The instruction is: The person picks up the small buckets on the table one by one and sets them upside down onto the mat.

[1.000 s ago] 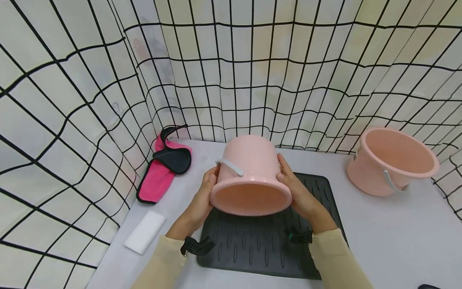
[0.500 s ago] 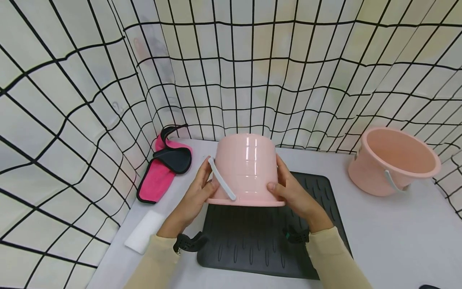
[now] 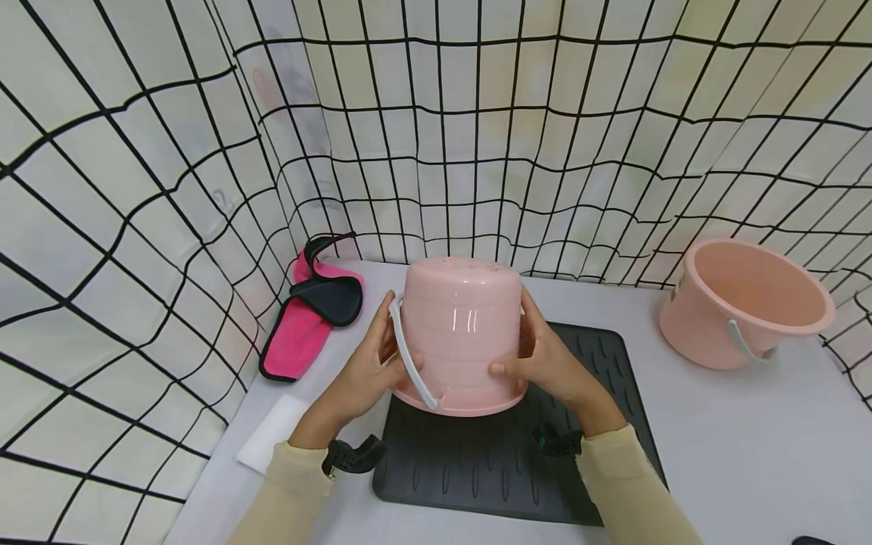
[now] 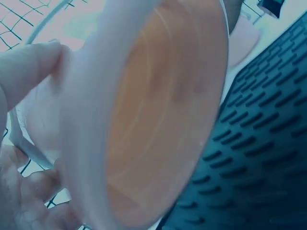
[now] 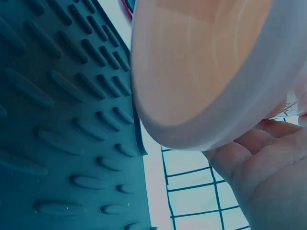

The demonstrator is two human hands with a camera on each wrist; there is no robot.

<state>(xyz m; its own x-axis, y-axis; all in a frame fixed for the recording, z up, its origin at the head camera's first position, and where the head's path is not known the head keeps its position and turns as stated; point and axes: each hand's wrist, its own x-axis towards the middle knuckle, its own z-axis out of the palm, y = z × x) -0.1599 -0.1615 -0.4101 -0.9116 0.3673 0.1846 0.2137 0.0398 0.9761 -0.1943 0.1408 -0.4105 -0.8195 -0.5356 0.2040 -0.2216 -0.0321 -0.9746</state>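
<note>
A pink plastic bucket [image 3: 463, 333] is upside down over the dark ridged mat [image 3: 470, 469], its base facing up and its mouth toward the mat. My left hand [image 3: 357, 382] grips its left wall, thumb beside the pale handle [image 3: 412, 356] that hangs along that side. On the right wall, my right hand [image 3: 562, 375] holds it with the thumb across the front. In the left wrist view, the inside of the bucket [image 4: 163, 110] shows, with the rim clear of the mat. The right wrist view shows my fingers behind the rim.
A second pink bucket [image 3: 736, 303] stands upright at the right. A pink and black cloth item [image 3: 306, 318] lies at the back left, with a white block [image 3: 269, 439] partly behind my left arm. Black wire mesh [image 3: 443, 136] encloses the back and left side.
The bucket has tipped: its open mouth faced me, then its rim swung down and away, and the base now shows on top. Both hands have stayed on its sides.
</note>
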